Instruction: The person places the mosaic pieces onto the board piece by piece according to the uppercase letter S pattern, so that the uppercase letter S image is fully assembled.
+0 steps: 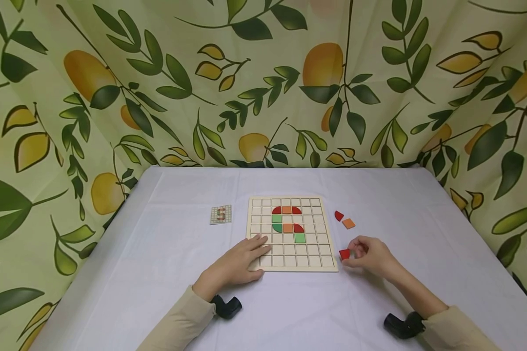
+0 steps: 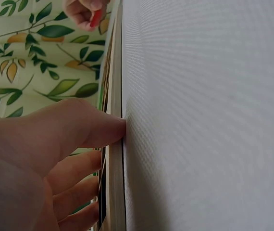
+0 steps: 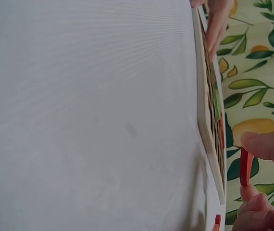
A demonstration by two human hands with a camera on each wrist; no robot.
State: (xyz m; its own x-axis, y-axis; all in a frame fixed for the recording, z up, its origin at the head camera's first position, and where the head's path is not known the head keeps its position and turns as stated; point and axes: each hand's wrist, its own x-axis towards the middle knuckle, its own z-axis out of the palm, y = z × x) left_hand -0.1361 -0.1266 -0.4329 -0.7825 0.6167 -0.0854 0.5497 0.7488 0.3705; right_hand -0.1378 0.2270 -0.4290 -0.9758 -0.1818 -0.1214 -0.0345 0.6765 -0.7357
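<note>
A wooden grid board (image 1: 292, 263) lies on the white cloth, with red, orange and green tiles set in its upper middle cells. My left hand (image 1: 241, 261) rests on its lower left corner, fingers spread over the cells and thumb against the near edge. In the left wrist view that thumb (image 2: 91, 126) touches the board's side. Just off the board's right edge, my right hand (image 1: 373, 256) pinches a small red tile (image 1: 344, 254) between thumb and fingertips. The right wrist view shows this red tile (image 3: 245, 166) edge-on.
A loose red quarter-circle tile (image 1: 338, 215) and an orange square tile (image 1: 349, 224) lie right of the board. To its left is a small pattern card (image 1: 221, 214) with an S-like figure on a grid. A leaf-and-fruit patterned curtain (image 1: 263, 87) hangs behind the table.
</note>
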